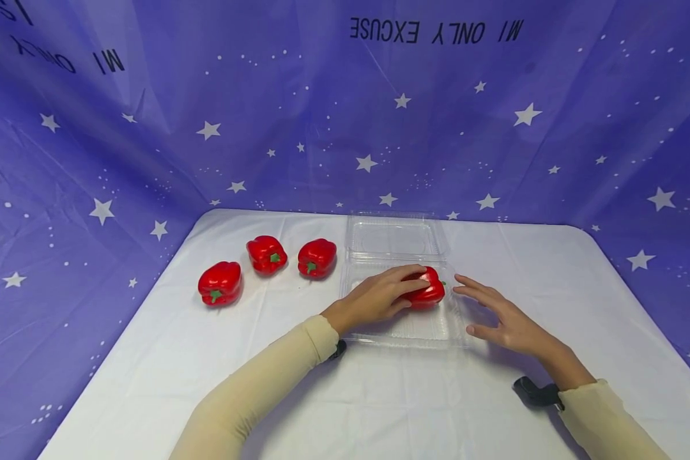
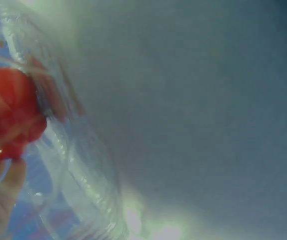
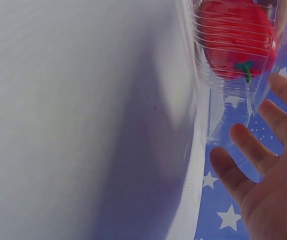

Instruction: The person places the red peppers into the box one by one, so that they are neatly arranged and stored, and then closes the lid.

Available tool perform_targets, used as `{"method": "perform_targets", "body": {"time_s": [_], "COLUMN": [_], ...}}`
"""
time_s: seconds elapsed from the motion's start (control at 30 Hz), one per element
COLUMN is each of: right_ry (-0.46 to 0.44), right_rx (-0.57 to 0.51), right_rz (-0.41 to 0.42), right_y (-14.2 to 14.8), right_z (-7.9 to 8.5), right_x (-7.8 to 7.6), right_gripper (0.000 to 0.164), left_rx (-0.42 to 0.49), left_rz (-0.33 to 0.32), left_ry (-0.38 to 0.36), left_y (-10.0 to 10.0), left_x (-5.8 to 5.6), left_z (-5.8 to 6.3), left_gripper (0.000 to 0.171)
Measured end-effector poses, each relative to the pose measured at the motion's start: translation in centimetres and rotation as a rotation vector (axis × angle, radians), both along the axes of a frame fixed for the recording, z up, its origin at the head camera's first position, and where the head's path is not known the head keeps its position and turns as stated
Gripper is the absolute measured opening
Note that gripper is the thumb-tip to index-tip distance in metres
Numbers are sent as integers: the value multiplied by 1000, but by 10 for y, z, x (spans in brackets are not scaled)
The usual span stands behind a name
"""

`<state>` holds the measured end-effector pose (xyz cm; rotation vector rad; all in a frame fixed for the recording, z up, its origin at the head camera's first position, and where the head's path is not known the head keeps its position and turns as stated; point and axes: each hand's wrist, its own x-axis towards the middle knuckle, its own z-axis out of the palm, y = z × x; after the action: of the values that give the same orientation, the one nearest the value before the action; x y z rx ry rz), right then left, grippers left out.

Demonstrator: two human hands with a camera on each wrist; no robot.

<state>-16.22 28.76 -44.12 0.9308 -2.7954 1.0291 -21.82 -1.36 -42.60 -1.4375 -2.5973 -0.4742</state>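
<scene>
A red bell pepper with a green stem lies on its side in the base of a clear plastic clamshell box. My left hand holds that pepper, fingers over its top and left end. In the left wrist view the fingers touch the pepper, seen through the clear wall. To the right of the box, my right hand hovers with fingers spread, holding nothing. The right wrist view has the pepper behind the ribbed plastic, stem towards the right hand, which is apart from it.
The box's lid lies folded back behind the base. Three more red peppers, a near-left one, a middle one and a right one, rest left of the box on the white tabletop. A purple starry curtain hangs behind.
</scene>
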Motion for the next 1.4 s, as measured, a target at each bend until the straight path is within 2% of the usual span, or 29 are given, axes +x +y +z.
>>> {"method": "perform_targets", "body": {"time_s": [0.33,0.57,0.8,1.17,1.4], "right_ry": [6,18,25,8,5], "right_rx": [-15,-15,-9,7,-8], "right_rz": [8,18,29,14,17], "right_y": [0,-1,-2,0,-1], "right_z": [0,0,1,1,2], "right_x": [0,0,-1,-2,0], "right_gripper": [66,66,65,65,64], "left_rx": [17,28,25,-10,-8], "left_rz": [7,-24,-28,17,15], "left_ry": [-2,19,15,41,20], "left_y": [2,1,-1,1,1], "left_x": [-1,-1,-2,-2,-2], "left_z": [-2,-5,-3,-2,-2], "left_gripper": [53,54,54,55,55]}}
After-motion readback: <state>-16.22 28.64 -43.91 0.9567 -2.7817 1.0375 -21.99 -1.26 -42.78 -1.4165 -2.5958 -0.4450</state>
